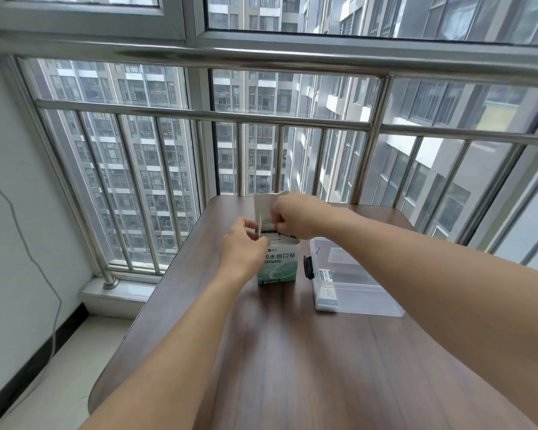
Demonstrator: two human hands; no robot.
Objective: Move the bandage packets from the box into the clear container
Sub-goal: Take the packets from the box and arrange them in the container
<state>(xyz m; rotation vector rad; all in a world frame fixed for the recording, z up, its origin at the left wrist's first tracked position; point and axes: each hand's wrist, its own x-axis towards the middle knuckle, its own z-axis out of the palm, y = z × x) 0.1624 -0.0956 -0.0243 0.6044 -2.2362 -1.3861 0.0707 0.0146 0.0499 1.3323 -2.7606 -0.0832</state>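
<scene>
So there's a dark wood-grain worktop (292, 367) pushed up against a steel window railing (199, 114), tower blocks outside. On the right side of it sits the clear container (354, 280), lying flat with its long axis running away from the camera, a black latch on its left edge, and a couple of packets visible inside near that edge. Just left of it, not touching, the green and white bandage box (278, 268) stands upright, printed face toward the camera, top flaps open and pointing up. The left hand (243, 246) grips the box's upper left edge, fingers curled around it. The right hand (289, 212) reaches into the open top, fingertips pinching the bandage packets (269, 226) standing on edge inside.
</scene>
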